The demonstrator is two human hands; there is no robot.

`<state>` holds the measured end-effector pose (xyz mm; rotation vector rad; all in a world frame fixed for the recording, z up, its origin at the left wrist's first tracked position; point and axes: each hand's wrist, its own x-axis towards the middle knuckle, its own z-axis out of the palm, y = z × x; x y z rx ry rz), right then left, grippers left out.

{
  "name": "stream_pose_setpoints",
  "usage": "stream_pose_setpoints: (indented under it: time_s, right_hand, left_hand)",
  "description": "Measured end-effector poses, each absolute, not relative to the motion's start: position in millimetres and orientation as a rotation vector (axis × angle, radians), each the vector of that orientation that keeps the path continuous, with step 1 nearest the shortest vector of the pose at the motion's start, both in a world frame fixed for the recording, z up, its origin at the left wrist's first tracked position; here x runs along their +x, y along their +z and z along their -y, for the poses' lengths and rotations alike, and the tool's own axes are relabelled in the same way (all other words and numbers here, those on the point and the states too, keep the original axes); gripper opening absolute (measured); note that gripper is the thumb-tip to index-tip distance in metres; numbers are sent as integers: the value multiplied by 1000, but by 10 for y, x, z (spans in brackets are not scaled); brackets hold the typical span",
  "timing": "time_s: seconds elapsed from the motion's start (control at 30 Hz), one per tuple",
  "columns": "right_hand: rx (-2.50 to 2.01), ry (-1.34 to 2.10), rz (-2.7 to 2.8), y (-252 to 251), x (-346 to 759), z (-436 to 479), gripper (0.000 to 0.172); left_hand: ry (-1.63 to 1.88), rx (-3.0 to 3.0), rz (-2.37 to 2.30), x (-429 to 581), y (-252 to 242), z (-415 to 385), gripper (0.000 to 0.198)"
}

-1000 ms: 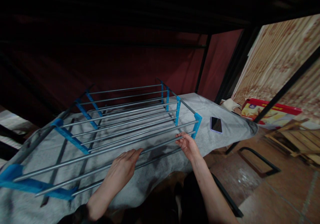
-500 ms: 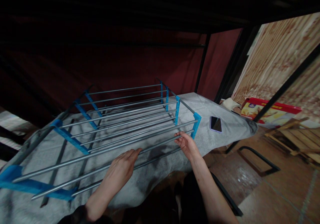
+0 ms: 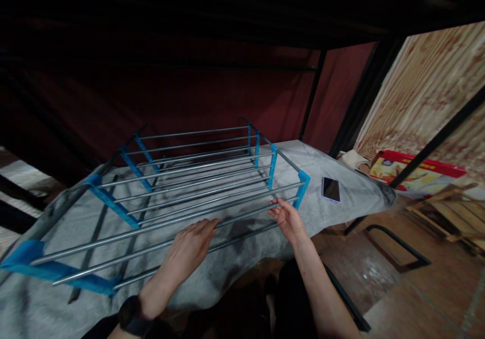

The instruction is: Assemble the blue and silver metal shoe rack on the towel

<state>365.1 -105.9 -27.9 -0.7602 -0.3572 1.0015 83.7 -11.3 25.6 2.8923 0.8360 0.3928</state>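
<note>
Steel rods and blue plastic joints make up the drying rack (image 3: 189, 177) lying flat on a worktop draped in grey cloth (image 3: 356, 197). The person's left hand (image 3: 189, 243), a wristwatch (image 3: 131, 316) on its wrist, lies palm down with fingers together across the front rod (image 3: 242, 216). The right hand (image 3: 288, 220) appears to curl thumb and fingers loosely about the same rod, just beside the blue end joint (image 3: 303, 187). Handling it well would likely mean a firm grip close to the joint, with the rod held level so it does not bind. A phone (image 3: 331, 189) lies on the cloth near the rack's right end.
</note>
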Motion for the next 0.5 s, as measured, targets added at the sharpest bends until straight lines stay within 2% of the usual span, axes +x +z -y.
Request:
stream_pose_setpoints:
  time_s: [0.23, 0.37, 0.5]
  right_hand:
    - [-1009, 942, 304, -405, 3771, 1285, 26]
    - [-1301, 599, 258, -570, 3937, 1419, 34]
    - [-1351, 54, 265, -605, 4025, 1495, 26]
  left_hand:
    - [382, 2937, -821, 903, 325, 236, 34]
    - [392, 2957, -807, 967, 371, 303, 30]
    - [398, 2975, -773, 1023, 357, 319, 27]
